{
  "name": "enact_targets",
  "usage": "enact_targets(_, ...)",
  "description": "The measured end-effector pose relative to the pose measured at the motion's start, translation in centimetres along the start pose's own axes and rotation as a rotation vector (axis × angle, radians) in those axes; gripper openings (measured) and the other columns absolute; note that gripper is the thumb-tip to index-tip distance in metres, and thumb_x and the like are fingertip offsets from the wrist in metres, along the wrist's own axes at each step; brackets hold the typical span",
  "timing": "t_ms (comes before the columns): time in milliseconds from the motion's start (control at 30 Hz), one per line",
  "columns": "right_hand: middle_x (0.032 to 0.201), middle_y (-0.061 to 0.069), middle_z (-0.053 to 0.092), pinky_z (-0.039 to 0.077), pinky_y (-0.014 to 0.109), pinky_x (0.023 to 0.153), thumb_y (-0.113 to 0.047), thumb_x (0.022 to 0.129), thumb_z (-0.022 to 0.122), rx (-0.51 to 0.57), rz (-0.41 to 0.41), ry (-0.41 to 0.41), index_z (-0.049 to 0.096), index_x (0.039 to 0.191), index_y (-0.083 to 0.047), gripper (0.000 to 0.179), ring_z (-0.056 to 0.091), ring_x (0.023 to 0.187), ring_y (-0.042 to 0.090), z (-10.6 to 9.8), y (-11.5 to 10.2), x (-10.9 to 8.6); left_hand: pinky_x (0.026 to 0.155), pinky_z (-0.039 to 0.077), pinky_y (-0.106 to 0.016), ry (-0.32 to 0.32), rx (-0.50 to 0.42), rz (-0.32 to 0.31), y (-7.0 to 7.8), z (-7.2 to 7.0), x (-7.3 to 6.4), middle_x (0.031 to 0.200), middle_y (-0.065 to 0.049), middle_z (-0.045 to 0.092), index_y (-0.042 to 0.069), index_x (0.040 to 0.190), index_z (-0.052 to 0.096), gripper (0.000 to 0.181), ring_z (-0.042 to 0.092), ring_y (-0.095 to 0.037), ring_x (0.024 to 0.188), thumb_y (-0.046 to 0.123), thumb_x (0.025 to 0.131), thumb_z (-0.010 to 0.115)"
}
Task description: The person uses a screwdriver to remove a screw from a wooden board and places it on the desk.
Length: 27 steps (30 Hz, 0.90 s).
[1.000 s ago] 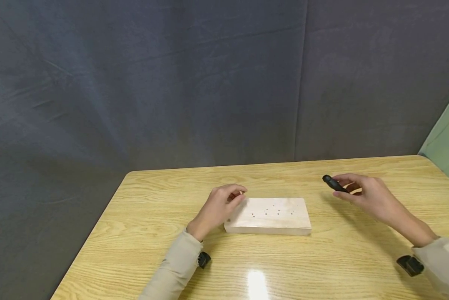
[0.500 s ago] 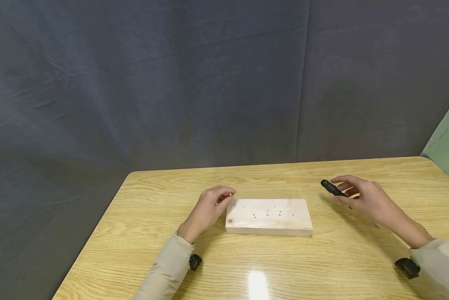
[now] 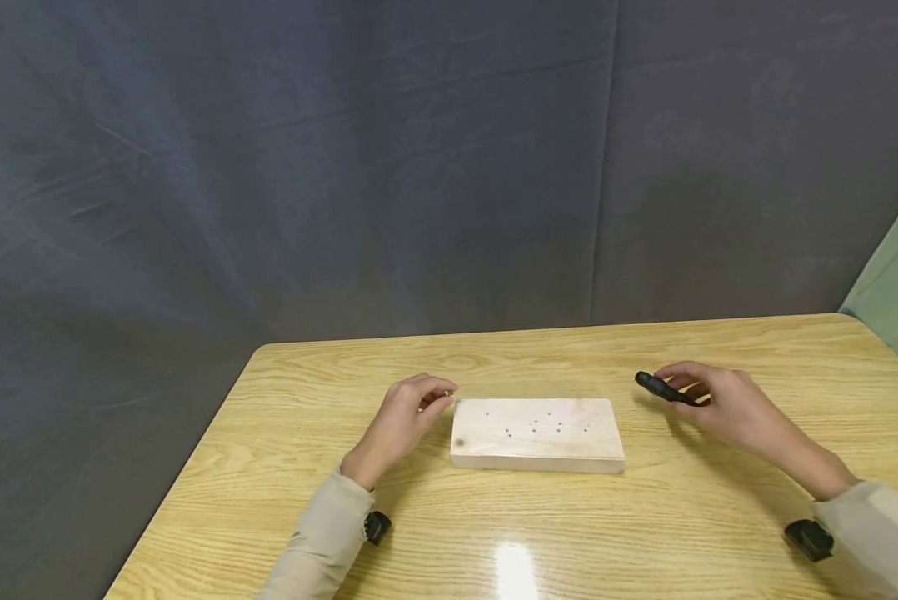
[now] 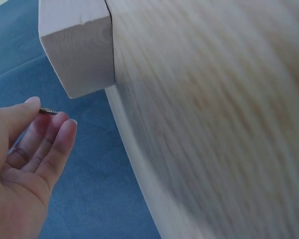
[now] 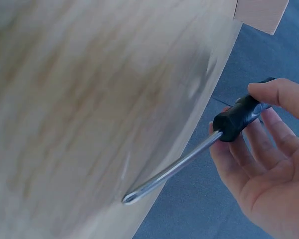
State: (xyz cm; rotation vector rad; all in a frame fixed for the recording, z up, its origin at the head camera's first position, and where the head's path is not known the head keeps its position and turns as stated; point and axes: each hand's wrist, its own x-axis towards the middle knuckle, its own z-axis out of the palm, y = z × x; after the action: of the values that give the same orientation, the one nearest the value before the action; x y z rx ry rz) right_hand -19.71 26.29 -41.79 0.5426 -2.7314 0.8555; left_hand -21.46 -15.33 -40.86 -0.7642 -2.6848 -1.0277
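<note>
A pale wooden block (image 3: 536,432) with several small holes in its top lies on the table between both hands. Just off the block's left end, my left hand (image 3: 400,417) pinches a small screw (image 4: 48,111) between thumb and fingertips. On the other side, my right hand (image 3: 730,408) holds a screwdriver (image 5: 239,117) by its black handle. Its bare metal shaft runs back under the palm, and the tip points down close to the table in the right wrist view.
The light wood-grain table (image 3: 569,533) carries the block near its middle. A dark cloth curtain (image 3: 419,167) hangs behind the table's far edge. At the far right stands a green panel (image 3: 887,267).
My left hand has moved left with the screw, away from over the block's end. My right hand has shifted slightly left and down, and the screwdriver handle lies flatter.
</note>
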Motion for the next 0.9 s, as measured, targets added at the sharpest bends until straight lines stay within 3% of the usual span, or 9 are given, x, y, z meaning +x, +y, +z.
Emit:
enact_targets(300,0.104,0.024,0.070,0.056,0.025,0.064,0.005,0.080,0.074,0.039,0.060,-0.115,0.064,0.120,0.004,0.041,0.069,0.081,0.025,0.0,-0.1,-0.2,0.068,0.054,-0.020,-0.005,0.017,0.001,-0.5,-0.5,-0.8,0.095,-0.003,0.070,0.004,0.113,0.073,0.020,0.060,-0.008,0.078,0.009,0.095,0.066)
enact_targets(567,0.101,0.020,0.072,0.057,0.029,0.065,0.006,0.078,0.077,0.018,0.044,-0.121,0.066,0.118,0.003,0.041,0.070,0.081,0.025,0.3,0.0,-0.7,0.067,0.054,-0.019,0.003,0.033,-0.009,-0.9,-0.9,-1.6,0.094,-0.004,0.073,0.003,0.108,0.074,0.017,0.062,-0.009,0.077,0.007,0.093,0.068)
enact_targets(900,0.100,0.019,0.072,0.058,0.029,0.064,0.003,0.079,0.077,0.030,0.050,-0.154,0.066,0.118,0.004,0.041,0.070,0.080,0.024,0.3,-0.2,-1.0,0.063,0.054,-0.018,-0.039,0.039,-0.021,-1.2,-1.2,-3.0,0.092,-0.003,0.072,0.003,0.108,0.074,0.018,0.062,-0.009,0.074,0.007,0.091,0.070)
